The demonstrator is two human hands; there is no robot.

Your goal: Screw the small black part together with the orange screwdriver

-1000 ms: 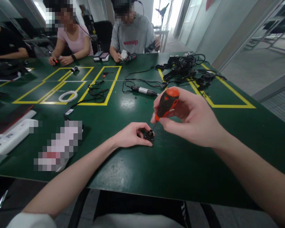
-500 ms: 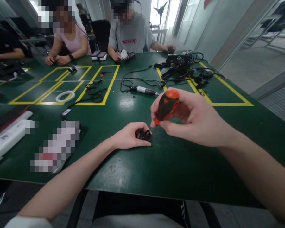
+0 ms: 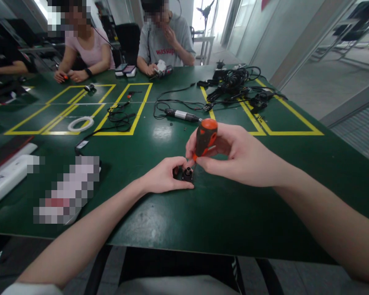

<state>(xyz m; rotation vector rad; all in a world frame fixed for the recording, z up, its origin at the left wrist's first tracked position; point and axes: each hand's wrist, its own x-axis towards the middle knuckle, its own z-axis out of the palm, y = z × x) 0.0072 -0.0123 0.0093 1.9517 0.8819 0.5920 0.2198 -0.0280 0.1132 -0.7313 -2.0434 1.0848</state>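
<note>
My left hand (image 3: 166, 175) rests on the green table (image 3: 221, 221) with thumb and fingers closed round a small black square part (image 3: 187, 175), which has a round metal-rimmed collar on top. In my right hand (image 3: 233, 153) is a screwdriver (image 3: 206, 135) with an orange and dark grey handle, held tilted, its shaft pointing down. The shaft reaches the right edge of the black part; whether its tip sits in a screw is too small to tell.
Beyond my hands lies a silver and black electric screwdriver (image 3: 182, 115) with its cord. A tangle of black cables (image 3: 233, 84) lies at the back right. To the left are a white tape ring (image 3: 80, 123) and a white power strip (image 3: 10, 178). Co-workers sit across the table.
My right hand has moved left with the screwdriver, bringing it more upright and closer to the black part. A co-worker opposite has raised a hand to the face.
</note>
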